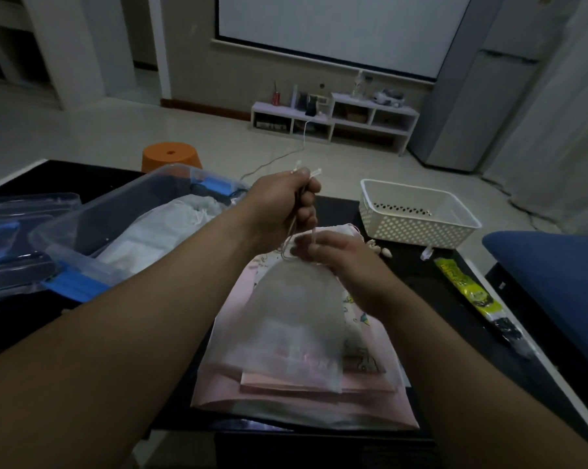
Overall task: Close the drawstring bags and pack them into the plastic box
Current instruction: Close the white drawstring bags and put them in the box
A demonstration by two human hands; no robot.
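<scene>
Left hand fists drawstrings; right hand pinches sheer bag neck; plastic box contents murky.

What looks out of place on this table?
A few small pale bits lie loose on the black table in front of the white basket, as if spilled. A yellow-green packet lies askew near the right edge.

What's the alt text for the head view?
The left hand grips the drawstring above a sheer bag whose neck the right hand pinches; the bag lies on a stack of pink bags on a black table. A clear box holding white bags sits to the left, a white basket to the right.
</scene>
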